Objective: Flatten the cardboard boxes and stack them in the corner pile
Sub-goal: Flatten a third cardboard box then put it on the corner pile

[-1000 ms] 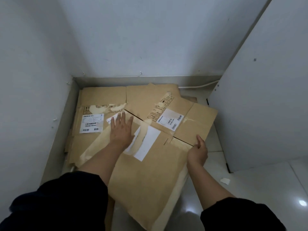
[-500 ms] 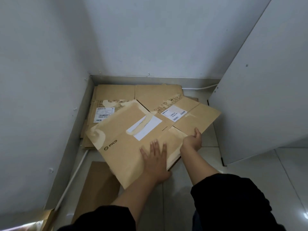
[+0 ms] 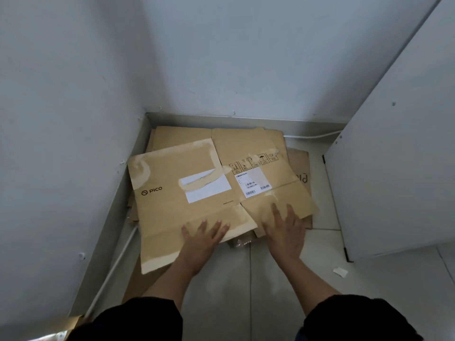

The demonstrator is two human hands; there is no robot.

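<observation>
Flattened cardboard box (image 3: 187,193), printed PICO, lying on top of the corner pile (image 3: 236,141), in the far left corner of the floor (image 3: 246,279) where the two walls meet. Slightly askew to the sheets under it, with the near left flap overhanging the pile's near edge.

Left hand (image 3: 203,238) laid palm down on the near flap, fingers straight and spread, gripping nothing. Right hand (image 3: 285,230) likewise flat with fingers apart on the near right flap (somewhat blurred, so exact contact hard to judge).

Probably light and fairly stiff across the panels, yet hinging readily at the creases; loose flaps likely to spring up unless pressed. Smooth tape patches (image 3: 204,182) and the shipping label (image 3: 252,182) probably slicker than bare board. Best taken by the near edges or pushed with flat palms toward the far wall to square up.

Around: a white cable (image 3: 110,274) running along the left wall's base, another cardboard sheet (image 3: 140,281) lying on the floor under the overhanging flap, a paper scrap (image 3: 341,271) on the tiles near right, and a tall white panel (image 3: 394,168) standing on the right. Panel and left wall hemming the pile in, leaving little room for sideways sliding.
</observation>
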